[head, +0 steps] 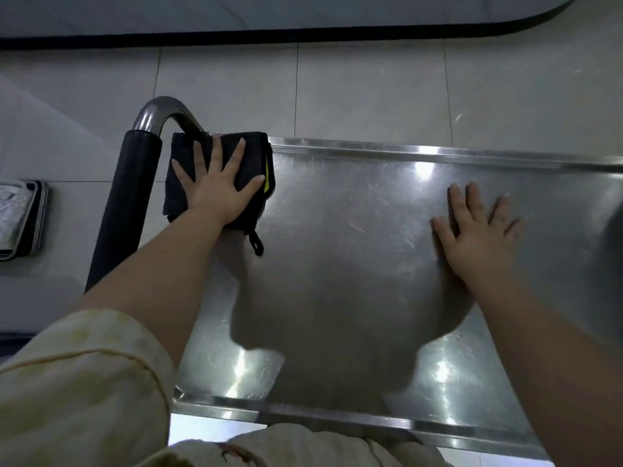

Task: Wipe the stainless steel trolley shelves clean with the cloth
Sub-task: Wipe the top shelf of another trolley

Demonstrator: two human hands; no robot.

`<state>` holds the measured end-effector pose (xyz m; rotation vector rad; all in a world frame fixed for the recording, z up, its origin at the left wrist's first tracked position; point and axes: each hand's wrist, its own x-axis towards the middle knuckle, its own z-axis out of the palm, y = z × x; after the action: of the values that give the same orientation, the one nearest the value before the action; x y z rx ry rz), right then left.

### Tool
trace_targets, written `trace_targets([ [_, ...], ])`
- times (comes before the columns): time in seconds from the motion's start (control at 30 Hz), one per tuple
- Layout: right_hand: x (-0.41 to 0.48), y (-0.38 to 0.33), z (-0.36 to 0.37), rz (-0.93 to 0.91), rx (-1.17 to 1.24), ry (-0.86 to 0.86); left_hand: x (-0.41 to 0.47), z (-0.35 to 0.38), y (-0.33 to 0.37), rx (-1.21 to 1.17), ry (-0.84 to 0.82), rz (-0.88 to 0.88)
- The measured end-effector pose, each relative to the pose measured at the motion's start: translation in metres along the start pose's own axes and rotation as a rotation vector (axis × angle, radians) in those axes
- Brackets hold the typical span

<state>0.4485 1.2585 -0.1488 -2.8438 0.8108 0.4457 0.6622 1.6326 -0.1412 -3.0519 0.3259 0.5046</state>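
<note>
Apparently folded, cloth [253, 147] lies beneath the left fingers [215, 156].

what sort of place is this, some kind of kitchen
Likely a commercial kitchen or similar service area, though little of the room shows. Clues: a stainless steel trolley shelf with a padded push handle, a pale tiled floor, and a stack of metal trays lying at the left.

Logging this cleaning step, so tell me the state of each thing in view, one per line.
cloth: folded, flat on the shelf's far left corner.
left hand: fingers spread, pressing the cloth.
right hand: fingers straight, flat on bare steel.
shelf: scuffed, with glare spots.
handle: not held.
</note>
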Motion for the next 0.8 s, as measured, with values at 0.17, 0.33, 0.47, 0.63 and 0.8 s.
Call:
trace_targets([
  [0.17,-0.005,-0.002,0.004,-0.007,-0.009,0.020,-0.020,0.014,0.014,-0.014,0.048,0.014],
  [0.33,-0.005,0.005,0.005,-0.020,-0.030,0.015,-0.031,0.018,0.092,-0.032,0.048,0.126],
  [0.47,-0.003,0.003,0.006,-0.027,-0.035,0.017,-0.043,0.024,0.204,-0.009,0.018,0.303],
  [0.63,-0.002,0.009,0.006,-0.044,0.004,0.011,-0.053,0.023,0.226,-0.019,0.010,0.373],
  [0.8,-0.002,0.009,0.007,-0.052,0.014,0.020,-0.035,0.019,0.084,-0.069,0.046,-0.004],
])
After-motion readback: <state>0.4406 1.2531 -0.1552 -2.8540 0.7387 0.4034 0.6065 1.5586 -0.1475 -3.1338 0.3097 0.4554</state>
